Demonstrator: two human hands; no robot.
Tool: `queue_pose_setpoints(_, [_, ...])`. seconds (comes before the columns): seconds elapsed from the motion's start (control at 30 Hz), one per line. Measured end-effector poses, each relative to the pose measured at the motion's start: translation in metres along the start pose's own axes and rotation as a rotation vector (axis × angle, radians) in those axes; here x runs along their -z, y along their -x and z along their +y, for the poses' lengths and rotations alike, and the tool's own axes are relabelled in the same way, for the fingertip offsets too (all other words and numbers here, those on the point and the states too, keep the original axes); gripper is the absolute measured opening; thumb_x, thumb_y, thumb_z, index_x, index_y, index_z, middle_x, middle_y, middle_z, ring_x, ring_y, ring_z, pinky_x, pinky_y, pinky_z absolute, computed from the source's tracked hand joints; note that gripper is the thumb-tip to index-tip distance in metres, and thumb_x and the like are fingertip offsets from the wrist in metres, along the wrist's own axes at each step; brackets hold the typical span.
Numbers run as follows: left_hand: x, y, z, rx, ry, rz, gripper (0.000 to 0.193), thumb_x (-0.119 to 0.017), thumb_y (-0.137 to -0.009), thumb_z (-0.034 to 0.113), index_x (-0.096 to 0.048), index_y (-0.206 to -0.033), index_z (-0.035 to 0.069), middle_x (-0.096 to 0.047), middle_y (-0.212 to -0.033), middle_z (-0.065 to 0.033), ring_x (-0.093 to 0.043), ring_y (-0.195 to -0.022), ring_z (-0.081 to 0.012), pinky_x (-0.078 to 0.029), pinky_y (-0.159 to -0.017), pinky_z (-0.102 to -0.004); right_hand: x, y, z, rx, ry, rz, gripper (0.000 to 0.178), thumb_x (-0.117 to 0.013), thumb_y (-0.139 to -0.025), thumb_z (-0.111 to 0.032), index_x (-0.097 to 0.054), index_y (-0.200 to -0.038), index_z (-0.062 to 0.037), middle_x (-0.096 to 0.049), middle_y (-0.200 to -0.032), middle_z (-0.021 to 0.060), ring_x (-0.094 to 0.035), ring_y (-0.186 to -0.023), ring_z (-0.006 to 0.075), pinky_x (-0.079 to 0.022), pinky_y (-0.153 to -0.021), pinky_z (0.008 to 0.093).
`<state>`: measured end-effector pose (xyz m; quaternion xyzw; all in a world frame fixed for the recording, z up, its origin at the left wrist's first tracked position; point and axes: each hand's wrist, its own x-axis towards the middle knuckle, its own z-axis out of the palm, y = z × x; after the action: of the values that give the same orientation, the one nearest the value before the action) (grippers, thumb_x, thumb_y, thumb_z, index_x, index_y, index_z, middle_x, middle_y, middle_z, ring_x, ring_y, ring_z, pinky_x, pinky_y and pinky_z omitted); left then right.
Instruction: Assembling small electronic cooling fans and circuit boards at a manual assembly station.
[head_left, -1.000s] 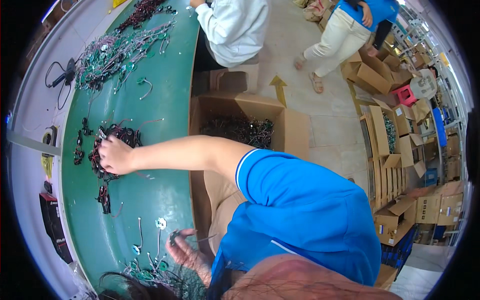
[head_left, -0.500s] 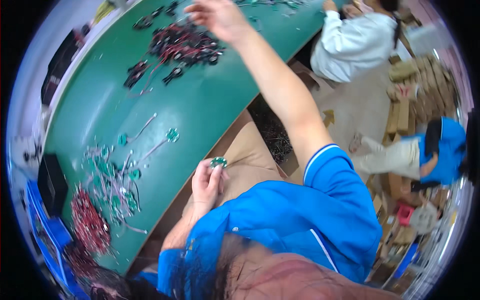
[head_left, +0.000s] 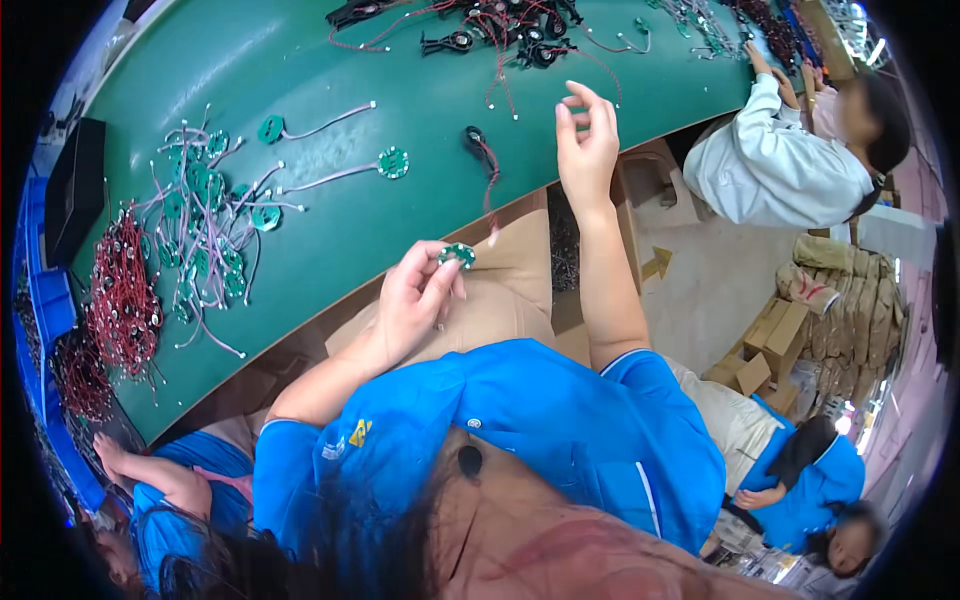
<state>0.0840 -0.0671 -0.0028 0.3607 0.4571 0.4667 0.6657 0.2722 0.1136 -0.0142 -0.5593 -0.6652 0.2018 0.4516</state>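
Note:
My left hand [head_left: 408, 305] is closed over my lap, pinching a small round green circuit board [head_left: 457, 256] between thumb and fingers. My right hand [head_left: 588, 148] is raised at the table's front edge, fingers apart and nothing in them. Between the two hands, a black plastic part [head_left: 474, 140] lies on the table with its twisted red-and-black wire trailing toward the edge. Farther back is a pile of similar black parts with wires [head_left: 520, 28]. To the left lie two green boards with leads, one of them a round board [head_left: 393, 162], beside a tangled heap of wired boards [head_left: 205, 190].
A bundle of red wires [head_left: 125, 290] lies at the table's left end, beside a black box [head_left: 75, 190] and blue bins [head_left: 50, 300]. A person in a pale top [head_left: 770, 165] sits at the right. Cardboard boxes [head_left: 775, 335] stand on the floor; people in blue are nearby.
My right hand has drawn back from the pile toward the table edge. A black part with wire now lies apart from the pile, near me. My left hand keeps its board.

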Motion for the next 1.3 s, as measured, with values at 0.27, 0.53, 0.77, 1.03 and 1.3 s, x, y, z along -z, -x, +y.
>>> queue_pose_setpoints(0.27, [0.006,-0.010,-0.006,-0.001,0.011,0.030,0.011,-0.046,-0.095,0.009,-0.050,-0.103,0.002,-0.058,-0.069,-0.0025,-0.043,-0.047,-0.0052,-0.034,-0.043,-0.0165,0.013,0.027,-0.030,0.101,0.082,-0.318,0.020,-0.061,-0.085,-0.013,-0.060,-0.103,-0.0058,-0.057,-0.090,0.0063,-0.053,-0.065,0.0153,-0.045,-0.061,0.0268])
queue_pose_setpoints(0.53, [0.009,-0.002,0.001,-0.098,0.083,0.131,0.011,-0.045,-0.095,0.009,-0.050,-0.102,0.002,-0.058,-0.069,-0.0037,-0.045,-0.052,-0.0058,-0.036,-0.047,-0.0160,-0.012,0.033,-0.055,0.076,0.386,-0.647,0.017,-0.062,-0.085,-0.010,-0.060,-0.102,-0.0067,-0.057,-0.078,0.0020,-0.053,-0.065,0.0119,-0.043,-0.059,0.0238])
queue_pose_setpoints(0.77, [0.015,-0.001,0.007,-0.109,0.092,0.142,0.013,-0.045,-0.096,0.010,-0.047,-0.106,0.002,-0.058,-0.070,-0.0053,-0.046,-0.052,-0.0067,-0.036,-0.045,-0.0158,0.007,0.025,-0.057,-0.195,0.031,-0.758,0.017,-0.063,-0.085,-0.008,-0.057,-0.100,-0.0015,-0.060,-0.077,0.0074,-0.055,-0.063,0.0112,-0.044,-0.055,0.0210])
queue_pose_setpoints(1.03, [0.003,-0.013,0.007,-0.057,0.181,0.109,0.019,-0.043,-0.096,0.010,-0.041,-0.114,0.003,-0.057,-0.066,-0.0051,-0.045,-0.047,-0.0071,-0.034,-0.042,-0.0162,0.040,0.058,-0.068,-0.297,-0.565,-0.405,0.019,-0.062,-0.083,0.001,-0.054,-0.100,0.0007,-0.065,-0.092,0.0152,-0.060,-0.063,0.0142,-0.050,-0.057,0.0227])
queue_pose_setpoints(1.3, [0.001,-0.017,0.009,0.126,0.168,0.055,0.023,-0.042,-0.096,0.008,-0.038,-0.118,0.002,-0.053,-0.057,-0.0046,-0.041,-0.040,-0.0068,-0.030,-0.037,-0.0159,0.048,0.073,-0.070,0.377,-0.462,-0.089,0.025,-0.063,-0.079,0.009,-0.056,-0.101,0.0006,-0.066,-0.100,0.0173,-0.066,-0.083,0.0214,-0.053,-0.065,0.0243])
